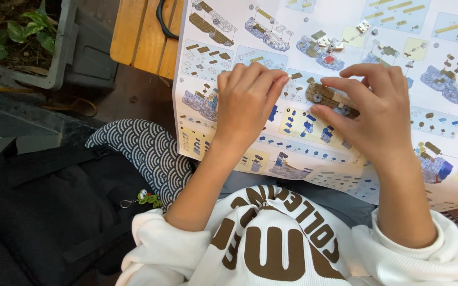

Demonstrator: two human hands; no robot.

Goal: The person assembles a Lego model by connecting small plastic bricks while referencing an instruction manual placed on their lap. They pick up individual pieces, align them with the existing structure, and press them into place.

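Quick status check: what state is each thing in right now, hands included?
Left hand: fingers pinched on a small white piece.
Right hand: holding the brown brick model, partly built.
Instruction sheet: unfolded, flat, overhanging the table.
Loose bricks: lying on the sheet.
Black bag: whether zipped, cannot tell.

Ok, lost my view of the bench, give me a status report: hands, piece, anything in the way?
Left hand pinching tiny white brick. Right hand gripping small brown brick-built model over printed instruction sheet. Nothing between them.

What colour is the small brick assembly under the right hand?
Mostly brown brick assembly, with grey round studs; head view shows it, partly covered by the right hand.
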